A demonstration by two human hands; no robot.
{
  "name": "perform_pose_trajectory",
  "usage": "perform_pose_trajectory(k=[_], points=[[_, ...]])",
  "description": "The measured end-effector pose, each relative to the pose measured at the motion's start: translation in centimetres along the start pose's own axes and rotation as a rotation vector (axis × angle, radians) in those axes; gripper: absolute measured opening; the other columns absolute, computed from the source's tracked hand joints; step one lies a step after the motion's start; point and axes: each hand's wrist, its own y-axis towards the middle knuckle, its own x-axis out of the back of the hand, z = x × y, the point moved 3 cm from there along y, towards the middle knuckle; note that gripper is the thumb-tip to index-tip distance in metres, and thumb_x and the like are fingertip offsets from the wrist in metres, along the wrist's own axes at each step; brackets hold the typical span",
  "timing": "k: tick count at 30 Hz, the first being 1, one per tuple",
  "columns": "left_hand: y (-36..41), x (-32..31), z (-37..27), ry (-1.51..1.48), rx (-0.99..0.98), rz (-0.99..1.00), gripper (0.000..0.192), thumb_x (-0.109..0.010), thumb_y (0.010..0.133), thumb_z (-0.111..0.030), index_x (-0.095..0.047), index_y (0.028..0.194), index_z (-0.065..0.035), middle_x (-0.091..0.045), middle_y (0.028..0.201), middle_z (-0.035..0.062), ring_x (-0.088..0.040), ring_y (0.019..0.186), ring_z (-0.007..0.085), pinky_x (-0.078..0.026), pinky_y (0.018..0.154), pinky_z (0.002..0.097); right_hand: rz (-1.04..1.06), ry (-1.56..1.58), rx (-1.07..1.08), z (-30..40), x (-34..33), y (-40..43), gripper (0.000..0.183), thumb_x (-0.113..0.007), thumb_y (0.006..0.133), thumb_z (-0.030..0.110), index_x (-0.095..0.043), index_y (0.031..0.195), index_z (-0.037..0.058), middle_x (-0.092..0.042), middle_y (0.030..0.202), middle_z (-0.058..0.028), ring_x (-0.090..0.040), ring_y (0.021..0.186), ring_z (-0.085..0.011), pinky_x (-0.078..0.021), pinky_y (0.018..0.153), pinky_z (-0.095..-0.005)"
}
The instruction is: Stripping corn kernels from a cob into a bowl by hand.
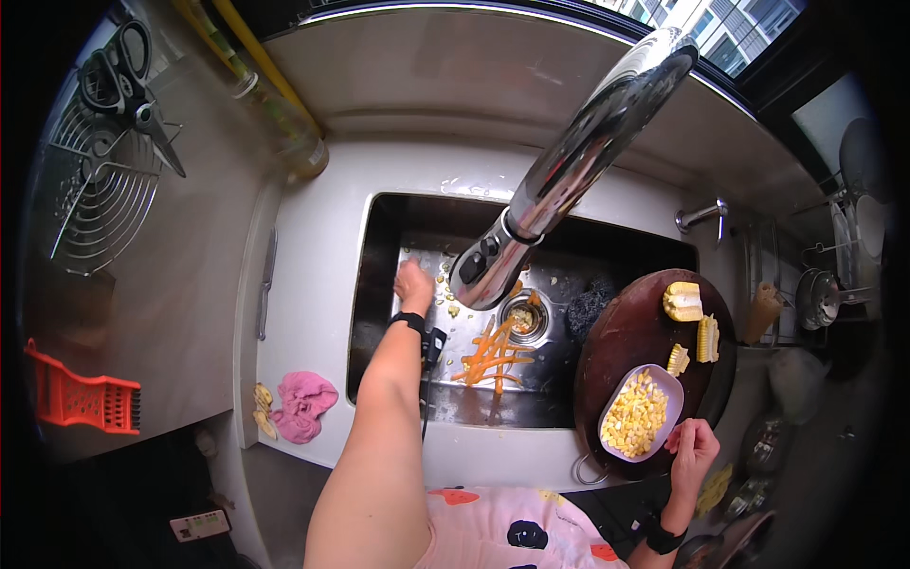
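Note:
Over the left part of the stainless steel sink (469,409), my left hand (414,283) is low with its fingers curled; whether it holds anything is hidden. Orange vegetable peelings (494,355) and yellowish bits lie on the sink floor around the drain (525,318). My right hand (694,442) is at the lower right, its fingers bent close beside a pale lilac bowl (677,387) of cut corn kernels (635,419). That bowl stands on a round wooden cutting board (615,334), along with several corn cob pieces (682,301).
A chrome faucet (569,167) arches over the sink, with a dark mesh scourer (590,306) at its right side. A pink cloth (304,405) lies on the left counter. Farther left are scissors (131,92), a wire rack (106,206) and a red-orange grater (85,395).

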Motion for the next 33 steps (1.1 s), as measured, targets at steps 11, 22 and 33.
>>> perform_pose_trajectory(k=[11, 22, 33], points=[[3.6, -2.7, -1.3, 0.200, 0.000, 0.186, 0.016, -0.060, 0.073, -0.014, -0.065, 0.085, -0.0042, -0.062, 0.098, 0.0190, -0.060, 0.093, 0.0350, -0.048, 0.078, 0.0418, -0.004, -0.012, -0.048, 1.5, -1.1, -0.6, 0.020, -0.051, 0.090, 0.010, -0.053, 0.073, 0.0000, -0.054, 0.062, -0.0018, -0.049, 0.053, -0.0059, -0.0392, 0.049, -0.0187], [-19.4, 9.9, -16.8, -1.039, -0.036, 1.190, 0.013, -0.067, 0.077, -0.006, -0.060, 0.086, -0.0012, -0.062, 0.072, 0.0060, -0.059, 0.059, 0.0103, -0.048, 0.050, 0.0198, 0.323, -0.139, 0.278, 6.3, -11.3, 0.3, 0.009, -0.063, 0.076, 0.000, -0.060, 0.083, -0.0014, -0.059, 0.070, -0.0081, -0.057, 0.057, -0.0139, -0.0438, 0.051, -0.0238], [-25.9, 10.9, -14.2, -1.112, -0.020, 1.248, 0.008, -0.067, 0.078, -0.007, -0.060, 0.079, -0.0019, -0.061, 0.072, 0.0043, -0.057, 0.058, 0.0079, -0.048, 0.051, 0.0191, 0.534, -0.367, 0.434, 5.6, -13.4, -2.2, 0.009, -0.065, 0.072, 0.003, -0.061, 0.080, 0.0007, -0.059, 0.072, -0.0133, -0.059, 0.061, -0.0285, -0.0475, 0.054, -0.0336]])
